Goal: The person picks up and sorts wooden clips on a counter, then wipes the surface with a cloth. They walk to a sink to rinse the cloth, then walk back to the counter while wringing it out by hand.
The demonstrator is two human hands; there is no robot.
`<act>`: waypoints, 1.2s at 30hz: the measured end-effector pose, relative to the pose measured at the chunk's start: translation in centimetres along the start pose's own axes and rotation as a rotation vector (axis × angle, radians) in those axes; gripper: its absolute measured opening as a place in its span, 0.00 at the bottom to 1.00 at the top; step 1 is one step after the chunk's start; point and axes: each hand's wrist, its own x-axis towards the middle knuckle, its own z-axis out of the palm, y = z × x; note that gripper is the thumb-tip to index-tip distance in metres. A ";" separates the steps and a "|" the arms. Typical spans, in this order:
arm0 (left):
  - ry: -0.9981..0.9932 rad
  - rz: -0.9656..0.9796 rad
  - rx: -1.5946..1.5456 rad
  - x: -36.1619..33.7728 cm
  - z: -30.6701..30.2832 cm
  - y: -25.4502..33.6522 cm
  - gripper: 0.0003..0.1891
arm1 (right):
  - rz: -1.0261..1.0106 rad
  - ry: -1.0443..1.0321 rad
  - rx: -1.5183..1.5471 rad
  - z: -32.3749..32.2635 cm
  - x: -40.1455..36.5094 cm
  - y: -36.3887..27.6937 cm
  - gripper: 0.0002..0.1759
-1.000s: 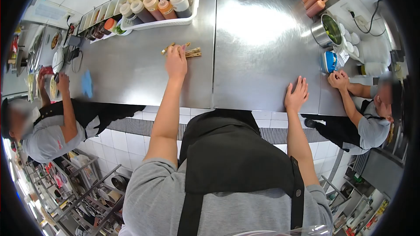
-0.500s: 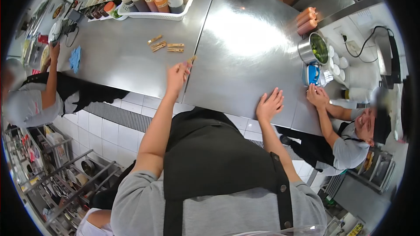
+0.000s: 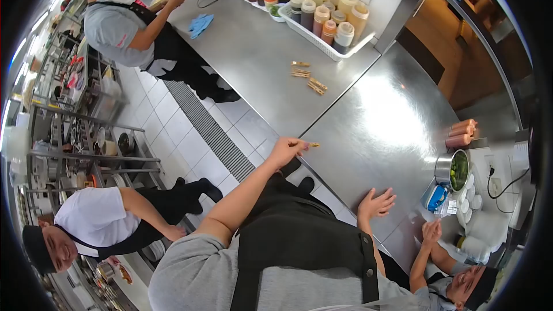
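Observation:
A small wooden clothespin (image 3: 314,145) is pinched between the fingertips of my left hand (image 3: 290,151), near the front edge of the steel counter (image 3: 247,75). My right hand (image 3: 377,203) rests palm down on the counter with its fingers spread, holding nothing. Farther back, several more wooden clothespins (image 3: 300,73) lie in two small groups on the steel. How exactly the fingers grip the held clothespin is too small to make out.
A white basket (image 3: 322,45) of squeeze bottles stands at the back. To the right are sauce bottles (image 3: 459,138), a steel pot (image 3: 444,167) and a blue item (image 3: 436,198). A blue cloth (image 3: 201,25) lies far left. Co-workers stand at left, lower left and lower right.
The view has swung left, bringing a co-worker in white into sight. My left hand, with the clothespin, is now nearer the counter's front edge. My right hand stays flat on the counter.

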 end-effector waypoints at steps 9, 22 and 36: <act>0.334 0.037 -0.307 -2.1 -5.6 0.8 0.04 | -0.955 -0.133 0.643 -2.7 0.9 -11.9 0.38; 0.646 0.223 -0.627 -4.0 -14.7 2.0 0.09 | -1.237 -0.360 0.455 1.6 -5.0 -17.6 0.38; 0.695 0.164 -0.862 1.7 -30.5 -1.8 0.14 | -1.226 -0.355 0.036 0.0 -7.9 -21.6 0.39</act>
